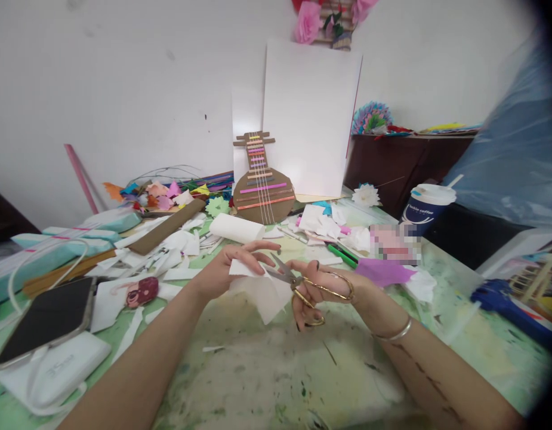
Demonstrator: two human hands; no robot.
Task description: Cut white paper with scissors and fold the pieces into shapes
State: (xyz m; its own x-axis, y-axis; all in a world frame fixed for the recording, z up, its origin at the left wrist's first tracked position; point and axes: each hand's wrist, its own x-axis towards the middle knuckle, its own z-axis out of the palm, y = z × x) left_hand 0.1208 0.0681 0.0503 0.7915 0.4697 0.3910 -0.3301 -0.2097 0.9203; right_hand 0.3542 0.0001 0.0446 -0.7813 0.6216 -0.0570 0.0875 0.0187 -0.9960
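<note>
My left hand (235, 269) pinches a folded piece of thin white paper (262, 298) above the table. In my right hand (320, 280) is a pair of gold-handled scissors (288, 276), with fingers through the loops. The scissor blades are parted and point left, meeting the paper's upper edge near my left fingertips. Whether the blades have cut into the sheet cannot be made out. Behind my hands lies a white paper roll (237, 228), and past it leans a cardboard lute (263, 185) with coloured strips and white strings.
White paper scraps (177, 248) litter the table. At left, a phone (47, 319) rests on a white power bank (52, 370) with a cable. A coffee cup (425, 209) stands at right, beyond purple paper (385, 272) and a green-handled tool (342, 255). A blue tool (503, 298) lies far right.
</note>
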